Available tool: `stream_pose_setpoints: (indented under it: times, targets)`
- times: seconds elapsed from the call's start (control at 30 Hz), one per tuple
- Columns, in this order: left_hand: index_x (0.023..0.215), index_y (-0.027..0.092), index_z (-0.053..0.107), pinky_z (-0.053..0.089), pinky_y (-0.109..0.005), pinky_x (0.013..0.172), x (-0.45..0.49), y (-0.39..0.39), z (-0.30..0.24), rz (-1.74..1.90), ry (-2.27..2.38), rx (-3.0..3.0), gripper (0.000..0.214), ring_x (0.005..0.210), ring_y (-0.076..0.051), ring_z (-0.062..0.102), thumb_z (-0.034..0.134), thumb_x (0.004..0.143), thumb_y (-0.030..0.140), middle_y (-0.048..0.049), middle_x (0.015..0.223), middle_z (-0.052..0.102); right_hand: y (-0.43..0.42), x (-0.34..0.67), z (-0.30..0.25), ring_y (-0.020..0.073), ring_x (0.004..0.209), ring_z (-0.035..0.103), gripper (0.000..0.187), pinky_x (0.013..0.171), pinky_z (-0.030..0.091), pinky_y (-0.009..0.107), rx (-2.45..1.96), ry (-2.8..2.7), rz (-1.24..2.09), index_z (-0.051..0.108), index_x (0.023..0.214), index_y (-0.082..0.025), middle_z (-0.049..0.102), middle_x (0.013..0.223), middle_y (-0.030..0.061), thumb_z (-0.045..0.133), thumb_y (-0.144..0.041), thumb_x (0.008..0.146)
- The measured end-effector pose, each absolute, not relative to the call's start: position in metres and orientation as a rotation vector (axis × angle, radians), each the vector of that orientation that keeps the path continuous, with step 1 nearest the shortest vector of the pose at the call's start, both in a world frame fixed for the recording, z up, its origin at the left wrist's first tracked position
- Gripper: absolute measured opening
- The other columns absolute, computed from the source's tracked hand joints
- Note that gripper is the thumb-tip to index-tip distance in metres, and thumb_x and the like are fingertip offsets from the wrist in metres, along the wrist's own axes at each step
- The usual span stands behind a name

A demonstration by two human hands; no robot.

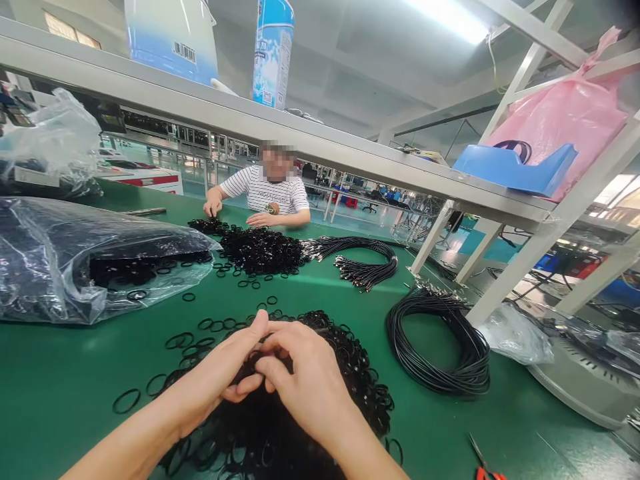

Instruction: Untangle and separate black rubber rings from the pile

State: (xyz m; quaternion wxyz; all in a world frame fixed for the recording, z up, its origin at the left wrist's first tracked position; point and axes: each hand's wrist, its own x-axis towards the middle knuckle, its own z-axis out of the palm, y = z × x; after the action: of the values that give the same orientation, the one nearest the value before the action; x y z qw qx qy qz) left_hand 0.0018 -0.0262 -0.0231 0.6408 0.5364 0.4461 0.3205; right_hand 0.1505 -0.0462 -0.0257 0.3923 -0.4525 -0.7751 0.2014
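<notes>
Both my hands meet over a wide pile of black rubber rings [350, 353] on the green tabletop. My left hand [235, 363] is cupped, thumb up and fingers curled below, with some black rings in its palm. Against it presses my right hand [303, 367], its thumb and fingers drawn together at the left palm. Whatever the right fingertips pinch is hidden between the two hands. A few loose rings [127, 401] lie scattered to the left of the pile.
A clear plastic bag [60, 267] of black rings lies at left. Across the table, a person [275, 193] handles another ring pile [265, 250]. Coiled black cables [435, 340] lie at right, red-handled pliers [483, 467] nearer. A metal shelf [310, 140] crosses above, carrying a spray can [273, 57].
</notes>
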Motion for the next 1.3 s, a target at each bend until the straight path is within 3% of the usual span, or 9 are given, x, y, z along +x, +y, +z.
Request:
stream_pose_setpoints:
  times: [0.1,0.23,0.37,0.5,0.6,0.8,0.93,1.07,1.3]
  targets:
    - [0.095,0.017,0.062,0.006,-0.023,0.044,0.002,-0.026,-0.022,0.715,0.959,1.253,0.059,0.044,-0.006,0.021,0.036,0.085,0.069,0.0005,0.057,0.056,-0.044,0.149,-0.027,0.011,0.08,0.059,0.019,0.076,0.039,0.021,-1.202,-1.882,0.562,0.058,0.07,-0.021,0.067,0.078,-0.0066,0.059,-0.008,0.083]
    - [0.112,0.019,0.059,0.007,-0.023,0.042,-0.002,-0.022,-0.023,0.729,0.931,1.22,0.062,0.044,-0.007,0.022,0.034,0.086,0.069,-0.0004,0.058,0.059,-0.038,0.16,-0.023,0.0106,0.061,0.054,0.017,0.058,0.035,0.022,-1.327,-1.797,0.56,0.061,0.074,-0.022,0.062,0.066,-0.0062,0.054,-0.013,0.087]
    - [0.119,0.02,0.057,0.008,-0.023,0.042,-0.002,-0.022,-0.024,0.742,0.957,1.202,0.062,0.043,-0.007,0.023,0.037,0.085,0.068,-0.0008,0.06,0.061,-0.036,0.168,-0.021,0.0166,0.076,0.061,0.021,0.07,0.039,0.027,-1.432,-1.906,0.35,0.069,0.083,-0.025,0.07,0.08,-0.0014,0.053,-0.013,0.088]
    - [0.106,0.018,0.063,0.006,-0.023,0.042,0.003,-0.025,-0.023,0.74,1.004,1.223,0.063,0.042,-0.007,0.026,0.04,0.081,0.071,-0.0002,0.059,0.057,-0.042,0.158,-0.024,0.0169,0.093,0.06,0.022,0.085,0.04,0.029,-1.27,-1.949,0.399,0.069,0.096,-0.03,0.071,0.099,-0.0036,0.058,-0.013,0.087]
    - [0.101,0.018,0.063,0.005,-0.021,0.042,0.004,-0.027,-0.023,0.76,1.06,1.179,0.059,0.045,-0.007,0.031,0.047,0.078,0.071,0.0027,0.061,0.05,-0.045,0.147,-0.029,0.0151,0.104,0.057,0.022,0.091,0.04,0.026,-1.132,-1.944,0.51,0.069,0.088,-0.028,0.067,0.112,-0.0062,0.065,-0.008,0.08]
    - [0.11,0.019,0.062,0.007,-0.02,0.04,-0.002,-0.023,-0.023,0.776,1.007,1.277,0.062,0.045,-0.007,0.034,0.039,0.082,0.07,-0.0022,0.072,0.058,-0.038,0.15,-0.032,0.0129,0.07,0.058,0.019,0.065,0.04,0.024,-1.296,-1.674,0.559,0.069,0.073,-0.023,0.066,0.074,-0.0039,0.06,-0.01,0.082]
    - [0.095,0.016,0.066,0.005,-0.02,0.039,-0.003,-0.019,-0.021,0.832,1.063,1.297,0.059,0.043,-0.006,0.026,0.046,0.08,0.069,-0.0018,0.068,0.059,-0.032,0.157,-0.029,0.0133,0.068,0.06,0.017,0.063,0.041,0.024,-1.259,-1.569,0.637,0.075,0.079,-0.025,0.069,0.075,-0.0034,0.062,-0.014,0.08]
    - [0.07,0.017,0.061,0.007,-0.02,0.04,-0.002,-0.017,-0.025,0.81,1.121,1.361,0.048,0.039,-0.005,0.018,0.058,0.076,0.064,0.0082,0.04,0.038,-0.031,0.157,-0.029,0.0141,0.069,0.062,0.019,0.064,0.043,0.024,-1.265,-1.539,0.626,0.075,0.084,-0.026,0.072,0.079,-0.0033,0.06,-0.014,0.079]
    - [0.067,0.02,0.053,0.007,-0.019,0.04,-0.002,-0.015,-0.029,0.795,1.109,1.344,0.043,0.041,-0.006,0.018,0.064,0.072,0.061,0.0111,0.044,0.033,-0.031,0.156,-0.031,0.0142,0.069,0.062,0.014,0.064,0.045,0.023,-1.232,-1.472,0.71,0.07,0.077,-0.023,0.069,0.072,-0.0036,0.059,-0.015,0.078]
